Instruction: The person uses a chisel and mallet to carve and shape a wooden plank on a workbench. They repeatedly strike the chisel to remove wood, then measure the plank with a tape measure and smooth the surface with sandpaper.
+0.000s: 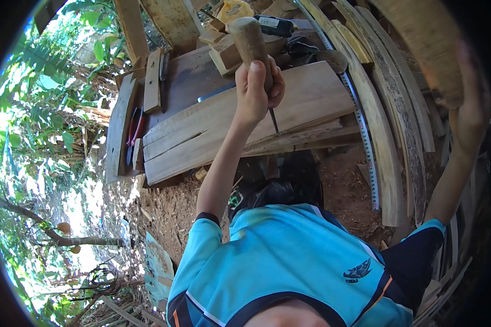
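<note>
My left hand is wrapped round the thick wooden handle of a chisel. Its narrow metal blade points down, and the tip is at the near edge of a pale wooden plank. Long dark cracks run through the left part of that plank. Raised at the far right, my right hand grips a big chunky piece of wood, blurred and partly cut off by the picture's rim. Its full shape cannot be made out.
A measuring tape stretches along the bench's right side beside long curved timber strips. Red-handled pliers and a small wood block lie at the left. Wooden blocks and a dark device sit behind the plank.
</note>
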`<control>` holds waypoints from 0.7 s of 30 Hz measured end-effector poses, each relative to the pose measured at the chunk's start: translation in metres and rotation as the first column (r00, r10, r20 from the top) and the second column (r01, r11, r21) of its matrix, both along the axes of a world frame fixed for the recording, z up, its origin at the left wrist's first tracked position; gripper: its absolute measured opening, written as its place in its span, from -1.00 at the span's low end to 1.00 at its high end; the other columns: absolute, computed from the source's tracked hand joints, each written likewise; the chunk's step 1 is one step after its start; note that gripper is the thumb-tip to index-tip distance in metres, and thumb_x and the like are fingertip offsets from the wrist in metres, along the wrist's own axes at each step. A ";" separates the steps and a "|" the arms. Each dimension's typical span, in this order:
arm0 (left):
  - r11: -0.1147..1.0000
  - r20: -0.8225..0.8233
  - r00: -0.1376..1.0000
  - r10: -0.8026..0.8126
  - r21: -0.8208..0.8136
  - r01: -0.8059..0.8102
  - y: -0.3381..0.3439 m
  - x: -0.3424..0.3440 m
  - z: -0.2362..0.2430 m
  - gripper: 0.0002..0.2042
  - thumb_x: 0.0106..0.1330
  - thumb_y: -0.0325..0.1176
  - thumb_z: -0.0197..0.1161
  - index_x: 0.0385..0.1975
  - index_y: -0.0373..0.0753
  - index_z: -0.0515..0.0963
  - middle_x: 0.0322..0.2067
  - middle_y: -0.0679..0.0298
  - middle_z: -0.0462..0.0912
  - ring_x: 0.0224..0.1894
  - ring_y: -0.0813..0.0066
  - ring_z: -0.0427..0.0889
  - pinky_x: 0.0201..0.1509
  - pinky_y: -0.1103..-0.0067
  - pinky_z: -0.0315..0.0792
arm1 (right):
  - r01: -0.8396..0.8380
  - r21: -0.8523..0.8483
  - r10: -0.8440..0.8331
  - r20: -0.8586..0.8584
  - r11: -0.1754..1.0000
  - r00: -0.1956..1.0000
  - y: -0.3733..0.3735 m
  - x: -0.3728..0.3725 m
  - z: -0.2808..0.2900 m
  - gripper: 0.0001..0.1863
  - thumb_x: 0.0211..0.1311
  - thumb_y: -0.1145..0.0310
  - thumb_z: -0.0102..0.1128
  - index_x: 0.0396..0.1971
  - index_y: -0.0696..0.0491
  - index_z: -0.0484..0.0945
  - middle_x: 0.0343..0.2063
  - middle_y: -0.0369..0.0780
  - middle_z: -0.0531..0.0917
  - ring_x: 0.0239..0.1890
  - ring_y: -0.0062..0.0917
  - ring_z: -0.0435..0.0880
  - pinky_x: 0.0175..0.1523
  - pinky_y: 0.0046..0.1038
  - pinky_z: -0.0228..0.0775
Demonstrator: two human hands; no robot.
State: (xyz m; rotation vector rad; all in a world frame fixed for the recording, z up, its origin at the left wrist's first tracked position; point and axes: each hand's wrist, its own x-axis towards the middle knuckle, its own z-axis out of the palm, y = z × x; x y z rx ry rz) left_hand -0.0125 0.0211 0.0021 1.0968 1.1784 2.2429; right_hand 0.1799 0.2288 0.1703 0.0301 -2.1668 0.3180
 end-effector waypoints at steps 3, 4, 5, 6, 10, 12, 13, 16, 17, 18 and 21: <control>0.999 -0.025 0.999 -0.028 -0.018 0.028 0.003 -0.002 -0.006 -0.48 0.22 0.26 -0.18 -0.43 -0.18 0.23 -0.80 0.37 0.15 -0.87 0.71 0.04 -0.85 0.72 -0.12 | 0.007 0.004 -0.007 0.037 1.000 0.999 -0.005 0.000 -0.003 -0.60 0.25 0.24 -0.09 0.03 0.11 0.40 -0.04 -0.14 0.49 0.02 -0.52 0.44 0.12 -0.48 0.24; 0.999 -0.018 0.999 -0.033 -0.018 0.033 0.004 -0.003 -0.007 -0.48 0.22 0.25 -0.17 -0.43 -0.18 0.23 -0.80 0.37 0.15 -0.87 0.71 0.04 -0.85 0.72 -0.11 | 0.015 0.023 -0.016 0.050 1.000 0.999 -0.009 -0.001 -0.003 -0.61 0.25 0.24 -0.09 0.03 0.10 0.40 -0.02 -0.15 0.49 0.05 -0.52 0.43 0.15 -0.48 0.23; 0.999 -0.011 0.999 -0.037 -0.018 0.037 0.004 -0.003 -0.007 -0.48 0.23 0.24 -0.17 -0.44 -0.19 0.23 -0.80 0.37 0.15 -0.86 0.71 0.05 -0.86 0.72 -0.10 | -0.003 0.004 0.003 0.054 1.000 0.999 -0.008 -0.001 -0.005 -0.60 0.25 0.24 -0.09 0.03 0.11 0.40 -0.02 -0.14 0.49 0.04 -0.51 0.44 0.14 -0.48 0.23; 0.999 -0.003 0.999 -0.039 -0.020 0.039 0.004 -0.003 -0.007 -0.49 0.23 0.24 -0.17 -0.44 -0.19 0.23 -0.80 0.37 0.15 -0.86 0.71 0.05 -0.86 0.72 -0.09 | -0.023 -0.001 0.023 0.064 1.000 0.998 -0.010 -0.003 -0.006 -0.60 0.25 0.24 -0.09 0.03 0.11 0.40 -0.03 -0.14 0.49 0.03 -0.51 0.44 0.13 -0.47 0.24; 0.999 -0.055 0.998 -0.031 -0.017 0.031 0.005 -0.001 -0.006 -0.48 0.23 0.24 -0.18 -0.44 -0.20 0.23 -0.81 0.36 0.14 -0.86 0.70 0.05 -0.86 0.72 -0.08 | -0.076 -0.006 0.076 0.099 0.997 0.992 -0.017 -0.008 -0.012 -0.59 0.25 0.23 -0.09 0.04 0.12 0.38 -0.05 -0.12 0.49 -0.01 -0.49 0.46 0.10 -0.46 0.27; 0.999 -0.066 0.997 -0.040 -0.011 0.039 0.006 -0.001 -0.006 -0.48 0.23 0.24 -0.18 -0.44 -0.20 0.23 -0.81 0.36 0.14 -0.86 0.70 0.05 -0.85 0.71 -0.09 | -0.092 -0.008 0.092 0.115 0.996 0.989 -0.019 -0.012 -0.013 -0.58 0.25 0.22 -0.09 0.04 0.13 0.38 -0.06 -0.12 0.50 -0.03 -0.48 0.47 0.08 -0.45 0.28; 0.999 -0.054 0.998 -0.041 -0.011 0.041 0.006 -0.001 -0.006 -0.48 0.23 0.24 -0.18 -0.43 -0.20 0.23 -0.81 0.36 0.14 -0.86 0.70 0.05 -0.85 0.71 -0.09 | -0.099 -0.007 0.099 0.122 0.995 0.988 -0.020 -0.013 -0.014 -0.58 0.25 0.22 -0.09 0.04 0.13 0.37 -0.06 -0.11 0.50 -0.04 -0.47 0.47 0.07 -0.44 0.29; 0.999 -0.014 0.999 -0.048 -0.009 0.047 0.005 -0.003 -0.008 -0.48 0.24 0.24 -0.19 -0.43 -0.20 0.23 -0.81 0.36 0.14 -0.87 0.70 0.04 -0.85 0.71 -0.09 | -0.120 -0.006 0.120 0.141 0.993 0.983 -0.025 -0.017 -0.015 -0.57 0.25 0.21 -0.09 0.04 0.14 0.36 -0.07 -0.10 0.50 -0.06 -0.46 0.49 0.05 -0.43 0.31; 0.999 0.001 0.999 -0.052 -0.009 0.052 0.005 -0.004 -0.008 -0.48 0.24 0.24 -0.19 -0.43 -0.20 0.23 -0.81 0.36 0.14 -0.87 0.70 0.04 -0.85 0.71 -0.09 | -0.123 -0.004 0.123 0.148 0.992 0.981 -0.026 -0.017 -0.015 -0.57 0.25 0.21 -0.09 0.04 0.14 0.36 -0.08 -0.10 0.50 -0.07 -0.45 0.49 0.04 -0.43 0.32; 0.998 0.016 0.998 -0.056 -0.009 0.057 0.005 -0.004 -0.008 -0.48 0.24 0.24 -0.19 -0.43 -0.20 0.23 -0.81 0.36 0.14 -0.87 0.70 0.04 -0.85 0.71 -0.09 | -0.130 -0.006 0.130 0.154 0.991 0.979 -0.027 -0.018 -0.016 -0.56 0.25 0.21 -0.10 0.05 0.15 0.36 -0.08 -0.10 0.50 -0.08 -0.45 0.50 0.03 -0.43 0.32; 0.998 0.020 0.998 -0.059 -0.015 0.059 0.004 -0.006 -0.009 -0.48 0.24 0.23 -0.19 -0.44 -0.21 0.23 -0.80 0.35 0.16 -0.86 0.69 0.06 -0.85 0.71 -0.08 | -0.146 -0.003 0.144 0.176 0.989 0.974 -0.029 -0.020 -0.016 -0.55 0.25 0.20 -0.10 0.05 0.16 0.35 -0.09 -0.09 0.51 -0.11 -0.43 0.51 0.00 -0.41 0.34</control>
